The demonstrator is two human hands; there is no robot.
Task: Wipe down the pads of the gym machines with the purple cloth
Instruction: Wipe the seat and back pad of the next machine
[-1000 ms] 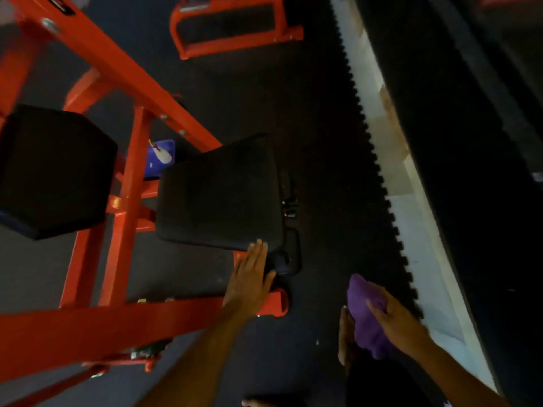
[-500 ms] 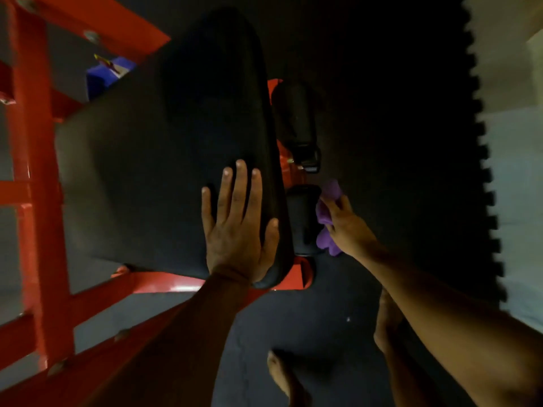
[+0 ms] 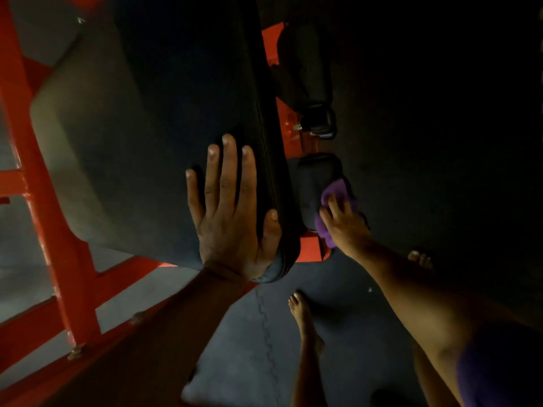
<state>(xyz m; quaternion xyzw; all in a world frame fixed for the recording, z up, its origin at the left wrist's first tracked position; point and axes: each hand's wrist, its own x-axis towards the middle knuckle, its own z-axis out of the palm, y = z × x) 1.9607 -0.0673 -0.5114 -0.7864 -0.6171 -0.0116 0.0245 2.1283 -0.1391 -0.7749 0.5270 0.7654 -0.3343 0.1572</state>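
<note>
A large black seat pad [image 3: 147, 136] on an orange machine fills the upper left of the head view. My left hand [image 3: 232, 210] lies flat on its near right corner, fingers straight, thumb over the edge. Just right of that edge sits a small black roller pad [image 3: 316, 183]. My right hand [image 3: 346, 227] grips the purple cloth [image 3: 335, 195] and holds it against the roller pad's right side. Part of the cloth is hidden under my fingers.
The orange frame [image 3: 67, 259] runs down the left and under the seat pad. A second black roller with a metal clip [image 3: 320, 121] sits higher up. My bare feet [image 3: 305, 321] stand on the dark rubber floor [image 3: 440, 113] below.
The camera has come closer to the seat pad. My left hand stays flat on the corner. My right hand with the cloth has shifted slightly along the small roller pad.
</note>
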